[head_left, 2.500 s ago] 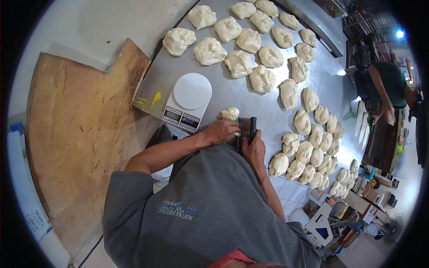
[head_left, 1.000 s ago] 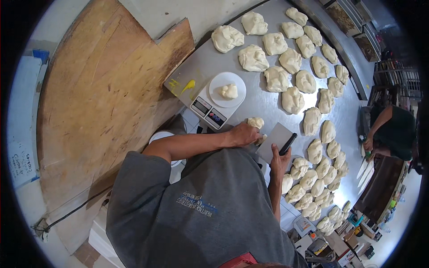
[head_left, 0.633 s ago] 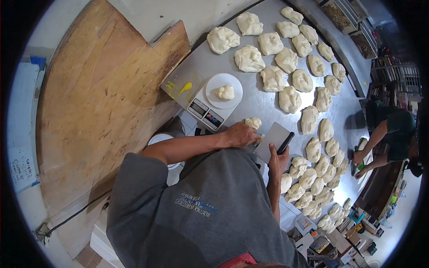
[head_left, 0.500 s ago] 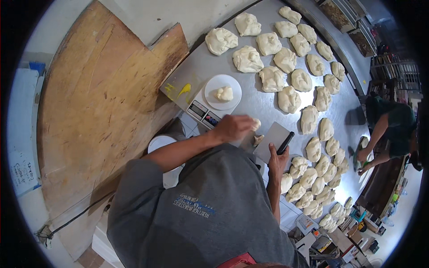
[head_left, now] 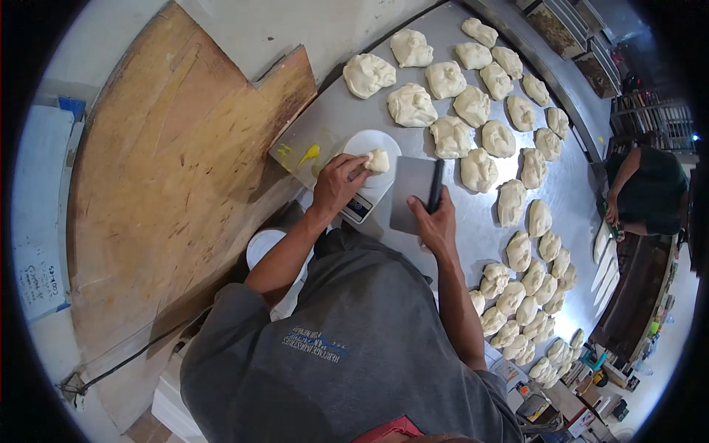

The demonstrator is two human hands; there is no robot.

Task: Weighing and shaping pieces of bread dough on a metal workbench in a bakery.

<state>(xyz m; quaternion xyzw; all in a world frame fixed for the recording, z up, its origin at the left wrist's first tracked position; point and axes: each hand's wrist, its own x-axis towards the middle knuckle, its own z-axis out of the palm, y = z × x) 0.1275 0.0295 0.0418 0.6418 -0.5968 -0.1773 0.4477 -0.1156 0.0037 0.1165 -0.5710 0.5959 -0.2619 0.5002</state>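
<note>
My left hand [head_left: 341, 181] is over the white kitchen scale [head_left: 358, 208], its curled fingers gripping the left side of a small dough piece [head_left: 376, 161] at the round plate [head_left: 373, 140]. Whether a second piece is under those fingers I cannot tell. Just right of the scale, my right hand [head_left: 436, 218] holds a metal dough scraper [head_left: 406, 192] by its black handle, the blade raised beside the plate. Many pale dough portions [head_left: 478, 170] lie in loose rows across the steel table [head_left: 332, 125], behind and to the right of the scale.
A wooden board [head_left: 162, 184] stands at the left against the wall. A white bucket [head_left: 262, 247] is below the table's near edge. At the far right another person [head_left: 646, 184] works over long dough strips [head_left: 604, 266], near racks of trays [head_left: 635, 111] and cluttered shelves.
My left hand has moved up from the table's near edge onto the scale's plate. My right hand has moved left and upward with the scraper. The other person's arms have shifted.
</note>
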